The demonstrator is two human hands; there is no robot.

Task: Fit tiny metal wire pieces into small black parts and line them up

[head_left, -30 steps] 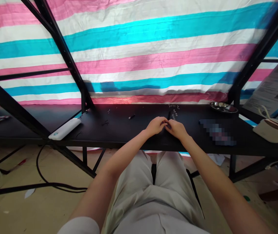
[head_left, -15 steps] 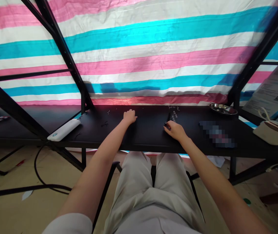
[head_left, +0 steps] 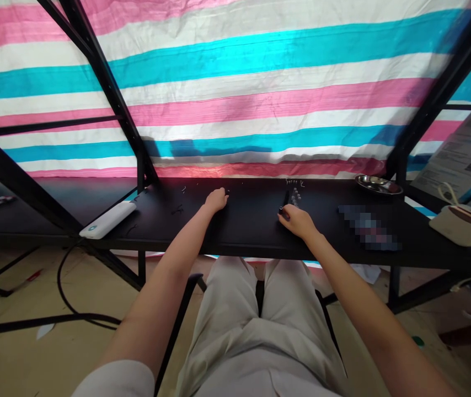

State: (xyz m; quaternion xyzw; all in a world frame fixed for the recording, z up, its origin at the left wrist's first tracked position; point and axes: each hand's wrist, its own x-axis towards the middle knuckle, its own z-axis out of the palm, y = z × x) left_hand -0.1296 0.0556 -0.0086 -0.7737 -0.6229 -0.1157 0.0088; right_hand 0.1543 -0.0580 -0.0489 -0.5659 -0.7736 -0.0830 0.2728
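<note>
My left hand [head_left: 215,199] reaches out over the black table [head_left: 252,231], its fingers curled down on a small black piece [head_left: 227,192] of which only a dark tip shows. My right hand [head_left: 296,218] rests nearer the table's front, pinching a short dark tube [head_left: 281,210] between thumb and fingers. Just beyond it lies a cluster of several small metal parts [head_left: 295,193].
A white power bank [head_left: 109,219] lies at the left, a steel dish [head_left: 378,183] at the back right, and a beige pouch [head_left: 463,220] with a cord at the far right. A blurred-out item [head_left: 368,226] sits right of my right hand. Black frame bars slant up on both sides.
My hands were together at the table's middle; the left one has gone out left and forward onto the small black piece and curled its fingers. The right hand has hardly moved.
</note>
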